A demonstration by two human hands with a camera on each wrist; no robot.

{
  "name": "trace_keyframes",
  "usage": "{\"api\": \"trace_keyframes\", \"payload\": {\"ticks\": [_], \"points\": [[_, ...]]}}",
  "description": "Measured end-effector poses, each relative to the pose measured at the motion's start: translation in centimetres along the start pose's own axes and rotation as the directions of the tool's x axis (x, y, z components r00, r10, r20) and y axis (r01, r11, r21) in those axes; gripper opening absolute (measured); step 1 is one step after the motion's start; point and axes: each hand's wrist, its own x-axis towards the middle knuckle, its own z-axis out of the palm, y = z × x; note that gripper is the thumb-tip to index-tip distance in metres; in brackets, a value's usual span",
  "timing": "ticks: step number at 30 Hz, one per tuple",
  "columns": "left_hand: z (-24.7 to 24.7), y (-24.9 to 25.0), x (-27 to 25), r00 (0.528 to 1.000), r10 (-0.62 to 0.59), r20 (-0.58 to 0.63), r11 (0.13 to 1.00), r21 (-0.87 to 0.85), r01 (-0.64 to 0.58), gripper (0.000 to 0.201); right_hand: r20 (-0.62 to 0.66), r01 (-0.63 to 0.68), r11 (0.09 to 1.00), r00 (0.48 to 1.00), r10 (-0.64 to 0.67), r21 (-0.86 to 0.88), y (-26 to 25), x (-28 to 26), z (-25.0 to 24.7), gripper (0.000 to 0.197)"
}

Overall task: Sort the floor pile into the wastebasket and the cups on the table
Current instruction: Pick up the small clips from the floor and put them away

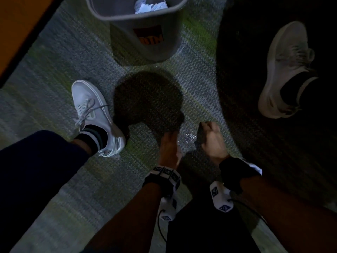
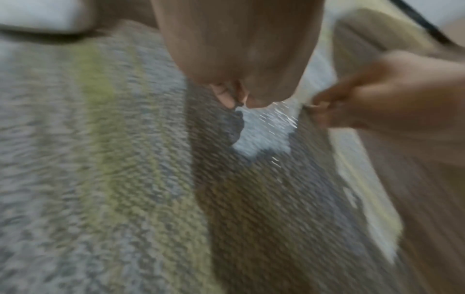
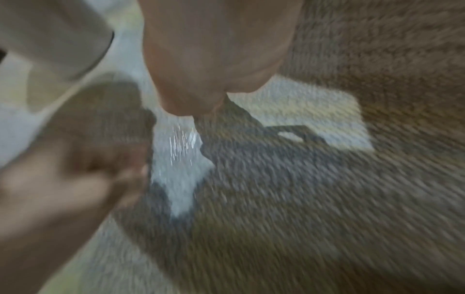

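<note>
A small pile of shiny metal bits (image 1: 190,137) lies on the grey-green carpet, too small and blurred to name. My left hand (image 1: 169,141) reaches down at its left edge and my right hand (image 1: 208,136) at its right edge, both with fingers curled. In the left wrist view the left fingertips (image 2: 239,101) bunch at the pile (image 2: 274,119). In the right wrist view the right hand (image 3: 201,111) hangs just over the pile (image 3: 181,143). Blur hides whether either hand holds anything. The grey wastebasket (image 1: 109,17) stands upright beyond, with crumpled white paper (image 1: 149,5) inside.
A white sneaker (image 1: 91,114) stands left of the pile, and a second pale shoe (image 1: 284,70) is at the right in deep shadow. An orange-brown wooden surface (image 1: 18,33) fills the top left corner. No cups are in view.
</note>
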Motion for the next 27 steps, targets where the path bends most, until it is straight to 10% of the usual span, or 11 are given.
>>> {"api": "trace_keyframes", "payload": {"ticks": [14, 21, 27], "points": [[0.4, -0.5, -0.7, 0.999, -0.020, 0.051, 0.997, 0.081, 0.016, 0.089, 0.152, 0.174, 0.968, 0.977, -0.147, -0.178, -0.7, -1.4, 1.0, 0.063], [1.5, 2.6, -2.6, 0.995, 0.026, 0.100, 1.000, 0.010, -0.027, 0.040, 0.113, 0.077, 0.985, 0.992, -0.060, -0.152, -0.4, -1.7, 1.2, 0.054], [0.7, -1.2, -2.6, 0.997, 0.045, 0.069, 0.999, 0.004, -0.046, 0.068, 0.155, 0.118, 0.987, 0.983, -0.100, -0.112, -0.7, -1.6, 0.7, 0.060]]}}
